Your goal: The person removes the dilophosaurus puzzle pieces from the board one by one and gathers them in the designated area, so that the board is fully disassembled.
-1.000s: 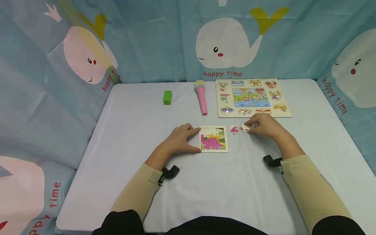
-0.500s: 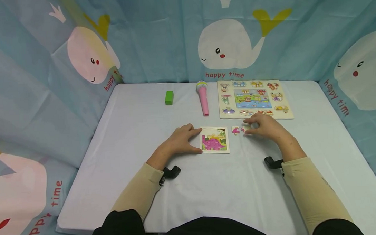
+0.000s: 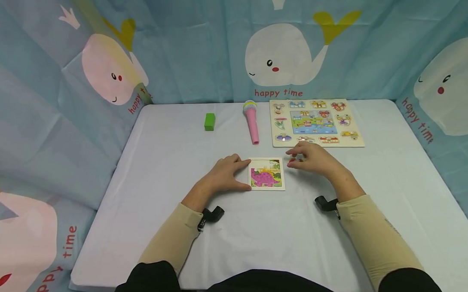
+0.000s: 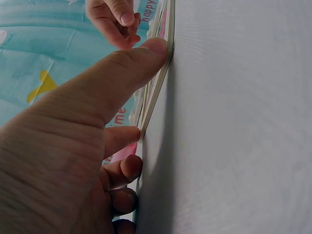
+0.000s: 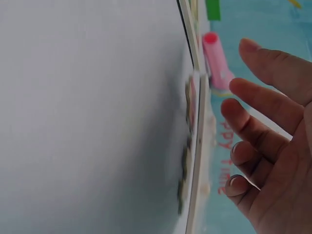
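Note:
A small square jigsaw puzzle in a pale frame shows a pink dinosaur, with a bare strip at its top left. My left hand holds the frame at its left corners, the thumb on the near one and the index finger on the far one. My right hand hovers right of the frame, over the loose puzzle pieces, mostly hidden from the head view. In the right wrist view its fingers are spread, with nothing between them.
A wooden picture board with knobbed shapes lies behind my right hand. Left of it are a pink toy microphone and a green block. A blue whale-print curtain stands behind the white table.
My right hand has let go of the right-hand piece, beside the other loose piece, and moved left toward the frame. My left hand stays at the puzzle.

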Motion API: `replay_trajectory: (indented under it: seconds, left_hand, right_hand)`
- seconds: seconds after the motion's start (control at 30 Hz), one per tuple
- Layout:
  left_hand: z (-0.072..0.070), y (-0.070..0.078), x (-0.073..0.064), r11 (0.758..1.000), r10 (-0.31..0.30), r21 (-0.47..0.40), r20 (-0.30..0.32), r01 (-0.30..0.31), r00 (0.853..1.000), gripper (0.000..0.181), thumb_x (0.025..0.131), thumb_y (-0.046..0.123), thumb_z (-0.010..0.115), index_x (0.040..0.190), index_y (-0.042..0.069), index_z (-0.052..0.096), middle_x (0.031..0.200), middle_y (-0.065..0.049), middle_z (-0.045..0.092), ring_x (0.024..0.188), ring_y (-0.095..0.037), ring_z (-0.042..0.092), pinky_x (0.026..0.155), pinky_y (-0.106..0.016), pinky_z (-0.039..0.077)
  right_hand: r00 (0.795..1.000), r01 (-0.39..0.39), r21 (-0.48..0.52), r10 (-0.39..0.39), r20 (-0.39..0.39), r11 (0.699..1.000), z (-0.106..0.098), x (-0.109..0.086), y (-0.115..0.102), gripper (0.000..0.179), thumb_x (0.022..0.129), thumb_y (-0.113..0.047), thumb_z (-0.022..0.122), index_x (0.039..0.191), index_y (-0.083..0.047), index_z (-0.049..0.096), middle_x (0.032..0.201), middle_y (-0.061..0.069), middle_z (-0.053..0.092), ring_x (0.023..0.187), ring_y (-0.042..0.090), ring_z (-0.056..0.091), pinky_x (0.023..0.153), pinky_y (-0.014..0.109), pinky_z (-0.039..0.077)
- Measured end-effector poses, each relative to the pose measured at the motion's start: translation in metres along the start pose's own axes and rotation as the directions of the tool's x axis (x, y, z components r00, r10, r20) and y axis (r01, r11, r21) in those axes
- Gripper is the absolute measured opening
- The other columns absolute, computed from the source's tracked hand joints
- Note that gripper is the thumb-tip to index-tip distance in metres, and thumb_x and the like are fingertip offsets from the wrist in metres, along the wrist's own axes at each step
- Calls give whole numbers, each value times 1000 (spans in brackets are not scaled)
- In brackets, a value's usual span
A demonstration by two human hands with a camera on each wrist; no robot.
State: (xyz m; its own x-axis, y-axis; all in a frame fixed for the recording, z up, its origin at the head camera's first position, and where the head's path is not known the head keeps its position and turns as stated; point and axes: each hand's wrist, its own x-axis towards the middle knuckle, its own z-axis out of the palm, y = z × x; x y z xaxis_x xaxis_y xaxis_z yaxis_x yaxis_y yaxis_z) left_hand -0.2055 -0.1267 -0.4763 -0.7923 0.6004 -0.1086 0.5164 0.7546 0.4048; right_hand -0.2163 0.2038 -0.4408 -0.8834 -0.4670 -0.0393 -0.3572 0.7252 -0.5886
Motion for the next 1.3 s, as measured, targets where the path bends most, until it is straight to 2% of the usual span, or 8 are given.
replay_trajectory:
  seconds: [0.17,0.27,0.5,0.6,0.93,1.13,1.3]
  left_hand:
    - [0,0,0,1000,7,-5,-5,-7,1000,94,78,61,83,155,21,48,111,2,49,97,-14,45,83,-32,40]
    - [0,0,0,1000,9,-4,-8,-9,1000,94,78,61,83,155,21,49,111,2,49,97,-14,46,83,-32,40]
    - [0,-1,0,1000,16,-3,-11,-16,1000,94,78,61,83,155,20,49,111,2,49,96,-14,45,82,-32,40]
    - [0,-1,0,1000,17,-5,-13,-17,1000,94,78,60,83,155,20,48,111,2,49,95,-15,45,82,-32,40]
    - [2,-1,0,1000,1,-2,-5,-1,1000,94,78,62,82,156,21,47,111,2,49,96,-14,45,83,-32,39]
    - [4,-1,1,1000,-16,-15,-1,16,1000,94,78,62,82,156,23,47,113,4,48,99,-14,45,85,-32,39]
    - [4,-2,1,1000,-20,-12,6,20,1000,94,78,62,81,157,24,46,115,3,49,101,-14,45,87,-32,39]
  right_hand:
    - [999,40,-6,-40,22,999,12,10,-9,28,89,-22,82,112,-6,79,104,8,66,90,25,60,82,43,48]
    - [998,36,-22,-35,44,999,18,16,-12,23,89,-21,81,108,-7,80,103,5,66,90,23,61,83,42,49]
    - [997,3,-112,5,72,994,25,29,-17,24,87,-20,81,107,-6,79,100,5,65,89,22,56,83,42,46]
    - [997,-11,-108,19,76,994,27,31,-20,23,86,-17,83,104,-4,77,99,6,64,90,24,56,86,43,46]
    - [995,-60,-71,65,76,996,26,32,-28,27,84,-12,85,105,-3,71,100,8,69,94,26,61,90,46,48]
    - [995,-54,-87,61,77,995,24,28,-30,30,85,-10,83,111,-1,74,105,9,71,101,27,63,94,47,49]
    - [997,-30,-107,37,68,994,22,25,-29,30,86,-13,81,113,-1,74,108,9,71,101,27,63,91,46,50]
